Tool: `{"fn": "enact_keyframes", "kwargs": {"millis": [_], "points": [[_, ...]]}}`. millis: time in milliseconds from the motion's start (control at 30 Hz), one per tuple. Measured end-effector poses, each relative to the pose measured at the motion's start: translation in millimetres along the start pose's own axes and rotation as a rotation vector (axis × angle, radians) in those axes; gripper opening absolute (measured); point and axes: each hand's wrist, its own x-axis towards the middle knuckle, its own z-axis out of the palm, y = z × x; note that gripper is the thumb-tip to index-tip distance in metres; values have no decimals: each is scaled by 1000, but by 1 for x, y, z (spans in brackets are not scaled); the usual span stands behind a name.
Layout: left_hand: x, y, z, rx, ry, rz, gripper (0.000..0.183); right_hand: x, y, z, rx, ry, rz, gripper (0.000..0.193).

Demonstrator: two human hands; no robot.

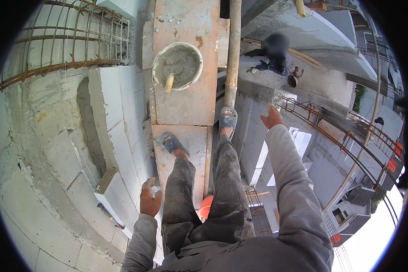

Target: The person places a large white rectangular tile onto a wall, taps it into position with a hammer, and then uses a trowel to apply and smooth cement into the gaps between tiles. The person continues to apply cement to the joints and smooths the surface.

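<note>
My left hand (150, 199) hangs beside my left leg, close to the pale block wall (122, 102). Its fingers are loosely bent, the thumb stands apart, and I see nothing held in it. Out to the right, my right hand (272, 118) is raised over the drop beside the planks, thumb and forefinger apart and nothing in it. Ahead of my feet, a round bucket (156, 75) of wet grey mortar (186, 65) stands on the plank walkway (186, 109). A light-coloured tool handle (169, 83) sticks up from the mortar; the tool's other end is buried.
A bamboo pole (233, 50) runs along the walkway's right edge, under my right sandal (228, 118). Rebar mesh (72, 38) stands far left, and rebar cages (335, 136) stretch right. Lower down on the right, another person (276, 54) crouches. An orange round object (206, 207) shows between my legs.
</note>
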Motion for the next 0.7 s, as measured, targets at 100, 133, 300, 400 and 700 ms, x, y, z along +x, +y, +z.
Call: {"fn": "enact_keyframes", "kwargs": {"millis": [100,133,300,400,700], "points": [[3,-9,9,-6,-4,-84,51,14,-2,-6,26,53,-9,78],[3,-11,13,-1,-7,-113,51,18,-2,-7,35,75,-19,79],[7,-6,34,-59,-36,-195,51,33,8,6,47,94,37,83],[12,1,42,-93,-65,-235,52,43,18,23,111,134,75,84],[34,-9,51,-184,-82,-344,54,106,69,70,653,346,368,95]]}}
